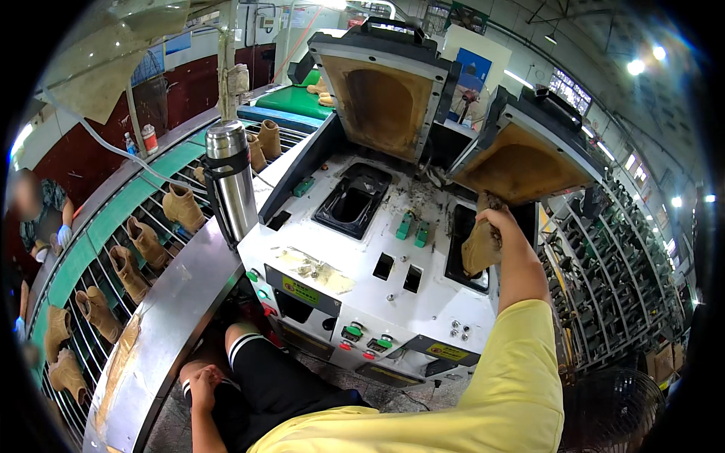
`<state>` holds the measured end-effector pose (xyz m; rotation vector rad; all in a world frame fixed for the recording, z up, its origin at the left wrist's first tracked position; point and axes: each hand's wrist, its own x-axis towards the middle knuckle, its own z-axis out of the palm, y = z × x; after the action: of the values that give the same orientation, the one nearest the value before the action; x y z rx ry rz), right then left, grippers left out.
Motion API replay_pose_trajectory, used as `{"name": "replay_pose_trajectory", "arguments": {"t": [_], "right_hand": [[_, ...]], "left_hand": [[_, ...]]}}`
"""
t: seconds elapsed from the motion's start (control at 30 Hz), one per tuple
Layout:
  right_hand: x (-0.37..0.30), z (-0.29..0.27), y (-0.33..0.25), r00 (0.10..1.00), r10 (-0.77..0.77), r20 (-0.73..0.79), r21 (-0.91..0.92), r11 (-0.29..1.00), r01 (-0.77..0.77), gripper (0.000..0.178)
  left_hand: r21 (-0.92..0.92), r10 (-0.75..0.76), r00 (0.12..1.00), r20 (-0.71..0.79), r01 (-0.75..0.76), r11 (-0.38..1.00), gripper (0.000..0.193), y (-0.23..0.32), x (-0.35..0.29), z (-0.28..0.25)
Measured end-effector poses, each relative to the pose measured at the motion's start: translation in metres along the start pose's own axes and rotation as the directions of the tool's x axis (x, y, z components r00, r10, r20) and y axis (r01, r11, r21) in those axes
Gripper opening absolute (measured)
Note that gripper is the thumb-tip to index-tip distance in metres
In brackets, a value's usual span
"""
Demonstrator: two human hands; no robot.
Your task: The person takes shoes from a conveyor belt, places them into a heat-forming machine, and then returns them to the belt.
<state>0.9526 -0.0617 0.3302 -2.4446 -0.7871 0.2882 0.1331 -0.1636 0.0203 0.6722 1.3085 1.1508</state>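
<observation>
My right hand (494, 215) is closed around the top of a tan ankle boot (481, 249), holding it toe-down over the right-hand opening of a white two-station machine (355, 260). Above the boot, the right lid (521, 162) is raised, with a brown padded inside. The left lid (381, 94) also stands up, over a black-rimmed opening (352, 200) with no boot visible in it. Resting by my knee, my left hand (202, 385) has its fingers curled and holds nothing that I can see.
On my left, a curved roller rack carries several tan boots (134, 272) beside a green belt (106, 211). A steel flask (229, 177) stands near the machine. Another person with blue gloves (65, 235) is at far left. Metal racks (612, 279) and a fan (615, 408) are at right.
</observation>
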Motion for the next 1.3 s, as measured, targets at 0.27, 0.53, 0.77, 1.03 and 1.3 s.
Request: {"name": "replay_pose_trajectory", "arguments": {"t": [0.27, 0.53, 0.77, 1.03, 1.3], "right_hand": [[-0.015, 0.036, 0.014, 0.989, 0.151, 0.014, -0.289, 0.947, -0.14, 0.11], [-0.144, 0.047, 0.071, 0.77, -0.505, -0.391, -0.282, 0.862, 0.422, 0.038], [-0.341, 0.109, 0.258, 0.558, 0.127, -0.82, 0.472, 0.703, 0.533, 0.01], [-0.348, 0.089, 0.273, 0.797, 0.548, 0.253, 0.964, -0.212, -0.161, 0.028], [-0.4, 0.213, 0.244, 0.915, 0.28, 0.291, 0.861, 0.34, -0.378, 0.03]], "left_hand": [[-0.091, -0.056, 0.997, 0.057, 0.061, 0.994, 0.022, 0.01, 0.003, 0.014], [0.288, -0.08, 0.983, 0.167, 0.029, 0.957, 0.021, 0.014, -0.004, 0.104], [0.524, -0.153, 0.584, 0.797, -0.542, 0.658, 0.027, -0.006, -0.061, 0.272], [0.512, -0.336, 0.387, 0.859, -0.625, 0.589, 0.026, -0.029, -0.069, 0.388], [0.355, -0.034, 0.642, 0.766, -0.379, 0.855, 0.022, 0.003, -0.011, 0.222]]}}
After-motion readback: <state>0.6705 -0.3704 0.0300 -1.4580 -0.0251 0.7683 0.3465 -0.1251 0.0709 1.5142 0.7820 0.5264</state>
